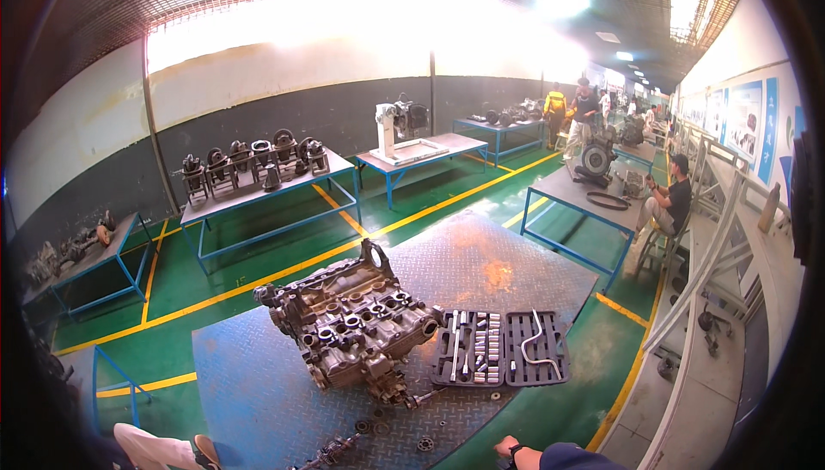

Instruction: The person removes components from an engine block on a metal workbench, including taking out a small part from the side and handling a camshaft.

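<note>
An engine cylinder head [351,324] lay on a blue checker-plate platform [249,384] on the workshop floor, probably set there because the broad steel sheet could bear its weight and leave room to walk around it. Its long axis ran diagonally, from the lower left of the view up toward the right, with the round lifting-eye end pointing away toward the yellow floor line [284,272] and the valve side facing up. Just beside its right end sat an open socket set case [501,348], likely parked within reach of the casting, its two halves spread flat with sockets in one and a bent wrench in the other. Small loose parts [404,436], washers and what looked like bolts, were scattered on the plate in front of the casting. Only the right hand [507,448] showed, low at the frame's edge with a dark sleeve and wrist strap, well apart from the cylinder head; whether its fingers were spread or closed could not be told. The left hand was out of sight.
</note>
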Demonstrator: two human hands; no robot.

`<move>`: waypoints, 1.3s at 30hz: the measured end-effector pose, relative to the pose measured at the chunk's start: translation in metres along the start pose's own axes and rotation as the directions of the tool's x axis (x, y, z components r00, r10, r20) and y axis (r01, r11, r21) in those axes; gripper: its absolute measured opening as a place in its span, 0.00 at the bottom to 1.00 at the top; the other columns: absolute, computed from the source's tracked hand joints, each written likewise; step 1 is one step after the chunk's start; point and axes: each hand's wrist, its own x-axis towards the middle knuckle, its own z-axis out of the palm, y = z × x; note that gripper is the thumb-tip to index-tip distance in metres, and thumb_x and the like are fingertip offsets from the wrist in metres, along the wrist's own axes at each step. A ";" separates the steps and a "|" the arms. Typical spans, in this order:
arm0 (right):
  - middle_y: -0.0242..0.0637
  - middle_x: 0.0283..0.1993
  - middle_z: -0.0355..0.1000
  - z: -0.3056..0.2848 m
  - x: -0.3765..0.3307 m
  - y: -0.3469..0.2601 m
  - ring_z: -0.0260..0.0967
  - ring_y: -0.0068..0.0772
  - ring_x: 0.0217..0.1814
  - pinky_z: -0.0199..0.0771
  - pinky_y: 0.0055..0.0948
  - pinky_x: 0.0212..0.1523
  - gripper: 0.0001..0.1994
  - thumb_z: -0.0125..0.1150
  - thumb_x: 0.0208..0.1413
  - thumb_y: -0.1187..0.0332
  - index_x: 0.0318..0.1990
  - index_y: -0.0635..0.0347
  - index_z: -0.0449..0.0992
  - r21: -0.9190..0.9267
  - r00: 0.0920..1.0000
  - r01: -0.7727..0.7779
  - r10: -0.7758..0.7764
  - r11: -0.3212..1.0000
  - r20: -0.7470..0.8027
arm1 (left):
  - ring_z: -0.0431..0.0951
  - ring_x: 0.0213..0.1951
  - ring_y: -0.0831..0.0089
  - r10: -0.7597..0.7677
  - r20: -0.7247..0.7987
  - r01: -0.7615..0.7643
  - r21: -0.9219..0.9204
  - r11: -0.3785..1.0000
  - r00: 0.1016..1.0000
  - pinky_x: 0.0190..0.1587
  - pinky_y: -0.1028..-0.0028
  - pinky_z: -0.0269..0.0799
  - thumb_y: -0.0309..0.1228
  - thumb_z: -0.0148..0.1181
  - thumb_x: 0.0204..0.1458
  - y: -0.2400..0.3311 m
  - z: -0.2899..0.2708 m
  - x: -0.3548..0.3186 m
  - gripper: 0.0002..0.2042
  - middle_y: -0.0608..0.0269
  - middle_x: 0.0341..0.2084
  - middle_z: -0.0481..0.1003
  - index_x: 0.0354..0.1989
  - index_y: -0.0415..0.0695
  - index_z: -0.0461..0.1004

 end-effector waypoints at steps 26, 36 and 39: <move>0.37 0.23 0.74 0.015 0.016 0.025 0.70 0.26 0.24 0.71 0.27 0.29 0.21 0.71 0.40 0.56 0.32 0.67 0.80 0.171 0.981 0.102 -0.128 0.980 0.147 | 0.73 0.48 0.57 0.325 0.071 -0.330 0.334 0.883 0.943 0.51 0.64 0.66 0.50 0.43 0.55 0.004 -0.007 0.000 0.22 0.53 0.44 0.74 0.43 0.47 0.76; 0.35 0.23 0.74 0.015 0.016 0.016 0.68 0.25 0.20 0.69 0.25 0.23 0.12 0.66 0.45 0.63 0.31 0.64 0.80 0.112 0.996 0.029 -0.038 0.993 0.079 | 0.73 0.46 0.57 0.338 0.060 -0.341 0.277 0.898 0.939 0.50 0.64 0.66 0.49 0.43 0.55 0.036 -0.012 0.016 0.21 0.53 0.42 0.74 0.41 0.47 0.76; 0.34 0.22 0.74 0.004 0.007 0.005 0.68 0.25 0.19 0.67 0.24 0.20 0.09 0.64 0.45 0.67 0.31 0.63 0.81 0.201 0.997 -0.036 0.021 0.979 0.079 | 0.73 0.46 0.57 0.340 0.056 -0.342 0.270 0.900 0.939 0.49 0.64 0.66 0.49 0.43 0.55 0.038 -0.011 0.018 0.21 0.53 0.42 0.74 0.41 0.47 0.76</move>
